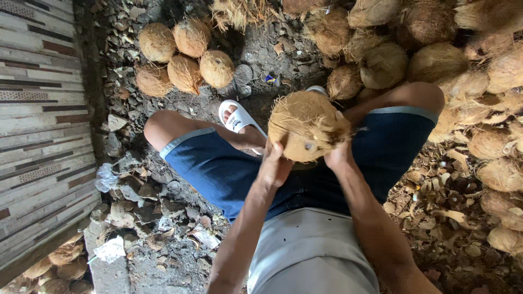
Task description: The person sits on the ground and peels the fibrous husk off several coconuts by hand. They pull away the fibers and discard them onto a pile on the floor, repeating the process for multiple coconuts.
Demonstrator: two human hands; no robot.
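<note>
Fibrous brown husk covers the coconut (306,126), held up between both hands above the lap. The left hand (274,166) cups the nut from below and on its near left side, fingers closed against the shell. The right hand (339,155) grips the near right edge, fingers wrapped on the loose fibre. To strip husk cleanly, it seems best to keep the supporting hand firm under the nut, pull fibre away from the body in short tugs, and rotate the nut between pulls. Beyond the hands lie a white sandal (238,116), a cluster of husked coconuts (185,60) to the far left, and a large pile (436,49) to the far right on the littered ground (163,228).
</note>
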